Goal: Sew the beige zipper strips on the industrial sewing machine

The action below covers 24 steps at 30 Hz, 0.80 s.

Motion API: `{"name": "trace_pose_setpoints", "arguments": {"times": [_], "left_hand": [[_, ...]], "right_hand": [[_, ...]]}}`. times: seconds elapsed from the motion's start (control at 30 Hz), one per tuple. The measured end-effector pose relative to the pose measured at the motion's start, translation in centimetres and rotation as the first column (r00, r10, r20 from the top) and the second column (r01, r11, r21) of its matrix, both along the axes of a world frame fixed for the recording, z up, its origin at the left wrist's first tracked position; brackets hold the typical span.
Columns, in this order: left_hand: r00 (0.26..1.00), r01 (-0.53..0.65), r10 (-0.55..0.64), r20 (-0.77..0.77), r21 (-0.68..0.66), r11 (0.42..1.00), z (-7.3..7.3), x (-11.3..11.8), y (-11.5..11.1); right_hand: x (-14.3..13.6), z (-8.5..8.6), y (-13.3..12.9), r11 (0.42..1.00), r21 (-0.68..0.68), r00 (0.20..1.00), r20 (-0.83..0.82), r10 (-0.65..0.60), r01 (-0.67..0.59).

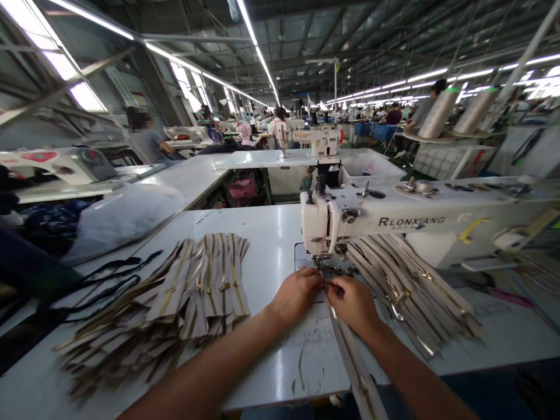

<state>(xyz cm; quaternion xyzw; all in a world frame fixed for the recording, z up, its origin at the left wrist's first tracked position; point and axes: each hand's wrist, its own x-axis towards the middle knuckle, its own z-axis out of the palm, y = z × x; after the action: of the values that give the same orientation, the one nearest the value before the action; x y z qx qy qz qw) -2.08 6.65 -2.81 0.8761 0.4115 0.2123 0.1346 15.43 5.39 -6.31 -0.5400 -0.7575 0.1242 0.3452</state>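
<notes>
Both hands meet just in front of the needle area of a white sewing machine (pixel 319 233). A zipper (pixel 350 356) with pale tape and gold teeth runs from between them down over the table's front edge. My right hand (pixel 352 300) pinches its upper end. My left hand (pixel 300 294) is closed at the same end, thumb and fingertips together beside the presser foot. The fingertips partly hide the zipper's end. To the left lies a large pile of similar zippers (pixel 210 286); more zippers (pixel 411 286) lie spread beneath the machine arm on the right.
A white tabletop (pixel 266 233) carries everything. Black straps (pixel 118 268) and a clear plastic bag (pixel 126 221) are at the left. Pink-handled scissors (pixel 507 294) lie at the right. Thread cones (pixel 440 114) stand behind the machine, and people work farther back.
</notes>
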Motion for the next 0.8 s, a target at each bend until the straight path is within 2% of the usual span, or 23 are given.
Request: {"name": "trace_pose_setpoints", "arguments": {"times": [0.13, 0.33, 0.8], "left_hand": [[0.999, -0.019, 0.02, -0.03, 0.031, 0.999, -0.75, -0.33, -0.31], [0.994, 0.022, -0.017, -0.107, 0.046, 0.999, -0.76, -0.67, -0.28], [0.999, 0.031, -0.031, -0.02, 0.002, 1.0, -0.51, -0.52, 0.25]], "right_hand": [[-0.02, 0.01, -0.03, 1.0, -0.003, 1.0, 0.024, -0.004, 0.004], [-0.04, 0.28, -0.15, 1.0, -0.005, 0.997, 0.069, -0.014, 0.014], [-0.12, 0.32, -0.27, 0.999, 0.051, 0.99, 0.139, -0.01, 0.003]]}}
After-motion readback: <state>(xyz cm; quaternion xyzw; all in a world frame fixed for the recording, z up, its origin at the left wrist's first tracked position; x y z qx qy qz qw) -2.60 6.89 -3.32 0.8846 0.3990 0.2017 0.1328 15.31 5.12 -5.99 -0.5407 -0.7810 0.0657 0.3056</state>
